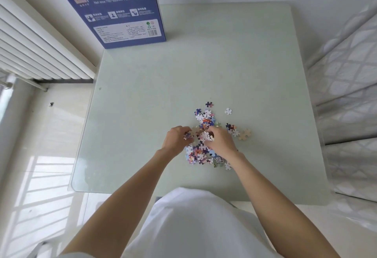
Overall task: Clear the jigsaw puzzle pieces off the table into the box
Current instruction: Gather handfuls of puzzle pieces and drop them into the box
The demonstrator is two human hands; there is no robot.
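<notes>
Glass covers the pale green table (204, 64), its rounded near-left corner jutting past the edge below. From the head camera, a loose heap of puzzle pieces (204, 119) lies a little right of the table's middle, toward the near side, mixing blue, white, pink and orange. Both hands meet over the heap. The left hand (176, 138) has its fingers curled round a small clump of pieces, with white and coloured edges showing between the fingertips. The right hand (219, 140) is likewise curled on a bunch of pieces, mostly white ones, held just beside the left hand's clump; the two hands nearly touch. More pieces lie under and behind the wrists, toward the person. A few strays sit apart from the heap: a dark blue piece (209, 104) at the far side, a white piece (228, 111) to its right, and a tan piece (244, 134), face down, at the right. The box (114, 7), blue with white print, stands upright at the far-left corner of the table, well apart from the heap. A white radiator (40, 53) runs along the left wall, and a quilted white bed (350, 74) lies beside the table at the right. A white shirt (193, 227) fills the bottom.
</notes>
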